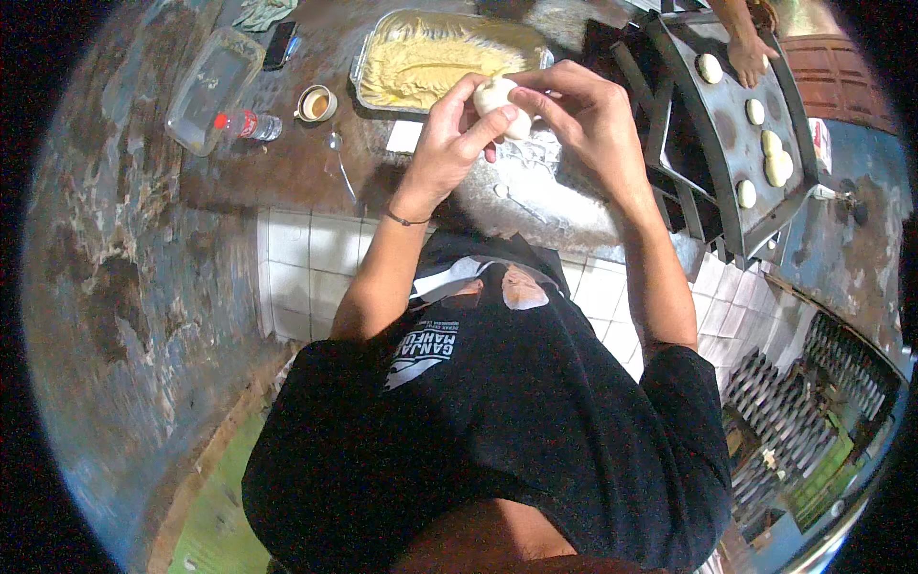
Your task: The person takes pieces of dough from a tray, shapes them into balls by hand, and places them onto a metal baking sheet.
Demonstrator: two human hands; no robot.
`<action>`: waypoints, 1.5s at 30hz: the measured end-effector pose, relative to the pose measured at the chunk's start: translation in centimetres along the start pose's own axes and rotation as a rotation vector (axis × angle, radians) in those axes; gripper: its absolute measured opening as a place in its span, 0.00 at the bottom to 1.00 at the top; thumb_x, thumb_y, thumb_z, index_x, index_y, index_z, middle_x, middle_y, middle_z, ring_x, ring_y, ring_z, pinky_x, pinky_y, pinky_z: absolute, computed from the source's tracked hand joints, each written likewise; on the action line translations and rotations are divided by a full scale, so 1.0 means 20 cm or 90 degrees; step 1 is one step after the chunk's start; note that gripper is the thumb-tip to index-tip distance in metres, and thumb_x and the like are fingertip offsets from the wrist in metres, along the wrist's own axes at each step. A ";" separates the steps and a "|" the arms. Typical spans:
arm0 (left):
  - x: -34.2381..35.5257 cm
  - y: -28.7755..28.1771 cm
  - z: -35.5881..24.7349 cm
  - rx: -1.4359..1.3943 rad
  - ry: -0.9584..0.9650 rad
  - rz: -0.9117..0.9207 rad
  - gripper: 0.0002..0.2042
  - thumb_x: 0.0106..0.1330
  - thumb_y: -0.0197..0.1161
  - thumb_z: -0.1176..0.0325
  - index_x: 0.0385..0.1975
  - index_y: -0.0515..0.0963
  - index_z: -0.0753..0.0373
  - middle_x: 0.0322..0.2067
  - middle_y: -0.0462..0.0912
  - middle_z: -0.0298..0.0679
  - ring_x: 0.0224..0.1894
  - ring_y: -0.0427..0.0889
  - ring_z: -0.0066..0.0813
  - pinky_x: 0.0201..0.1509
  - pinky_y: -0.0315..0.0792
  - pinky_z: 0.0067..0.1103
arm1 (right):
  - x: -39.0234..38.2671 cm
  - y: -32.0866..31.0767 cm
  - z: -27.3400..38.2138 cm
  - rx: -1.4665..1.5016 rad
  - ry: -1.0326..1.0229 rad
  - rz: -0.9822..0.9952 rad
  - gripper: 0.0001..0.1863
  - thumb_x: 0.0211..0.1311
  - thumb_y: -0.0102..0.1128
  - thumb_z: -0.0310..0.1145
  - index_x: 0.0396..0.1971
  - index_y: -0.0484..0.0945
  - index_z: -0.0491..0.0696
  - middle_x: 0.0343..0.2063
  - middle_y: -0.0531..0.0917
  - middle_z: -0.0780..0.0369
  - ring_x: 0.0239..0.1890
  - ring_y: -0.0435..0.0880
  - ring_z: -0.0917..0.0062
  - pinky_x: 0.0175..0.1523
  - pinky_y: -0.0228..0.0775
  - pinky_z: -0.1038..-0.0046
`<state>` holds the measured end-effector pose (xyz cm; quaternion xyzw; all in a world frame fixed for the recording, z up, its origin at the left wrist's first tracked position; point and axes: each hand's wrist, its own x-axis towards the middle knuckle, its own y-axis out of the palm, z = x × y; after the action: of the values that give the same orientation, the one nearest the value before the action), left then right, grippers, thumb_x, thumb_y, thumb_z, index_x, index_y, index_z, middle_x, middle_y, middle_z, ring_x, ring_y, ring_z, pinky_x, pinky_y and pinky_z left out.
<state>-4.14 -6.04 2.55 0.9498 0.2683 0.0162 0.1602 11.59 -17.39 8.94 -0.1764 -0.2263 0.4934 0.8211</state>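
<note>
A piece of pale white dough (495, 94), rounded and with a bit of yellow showing at its top, is held up over the near edge of the table. My left hand (446, 134) cradles it, thumb pressed along its lower side. From the other side, my right hand (595, 110) pinches the dough between thumb and fingers. Just beyond my hands lies a foil-like tray (358, 72) of yellow paste-like filling (416, 59). Below them, white flour (550, 177) is spread over the tabletop, with a small dough scrap (501, 190) in it.
To the right, a metal baking sheet (717, 124) carries several round dough pieces (747, 194); another person's hand (749, 55) rests at its far end. On the left are a cup (305, 99), spoon (335, 151), bottle (251, 124), clear plastic container (206, 91) and phone (278, 46).
</note>
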 end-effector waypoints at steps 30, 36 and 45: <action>0.34 1.15 -0.13 -0.110 0.251 0.119 0.28 0.57 0.72 0.81 0.55 0.66 0.61 0.45 0.75 0.34 0.47 0.86 0.24 0.53 0.81 0.21 | -0.42 -0.51 -0.19 0.407 0.051 -0.380 0.09 0.70 0.62 0.27 0.44 0.85 0.39 0.45 0.88 0.61 0.48 0.83 0.79 0.56 0.77 0.72; 0.57 1.26 0.00 0.242 0.375 0.005 0.31 0.53 0.74 0.78 0.56 0.67 0.60 0.49 0.72 0.33 0.43 0.78 0.22 0.49 0.75 0.20 | -0.56 -1.21 -0.17 0.058 0.187 -0.063 0.17 0.63 0.72 0.33 0.50 0.86 0.42 0.42 0.90 0.59 0.46 0.89 0.75 0.51 0.81 0.70; 0.93 1.56 0.40 0.535 0.380 0.110 0.39 0.55 0.73 0.63 0.65 0.58 0.55 0.52 0.80 0.58 0.58 0.79 0.60 0.63 0.74 0.45 | -0.42 -1.59 -0.82 -0.166 0.100 -0.059 0.23 0.59 0.76 0.34 0.54 0.85 0.47 0.48 0.87 0.61 0.48 0.83 0.79 0.52 0.79 0.70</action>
<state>28.46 -23.92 3.64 0.9048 0.2061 0.1907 -0.3203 40.31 -40.30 9.97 -0.3086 -0.2314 0.4064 0.8283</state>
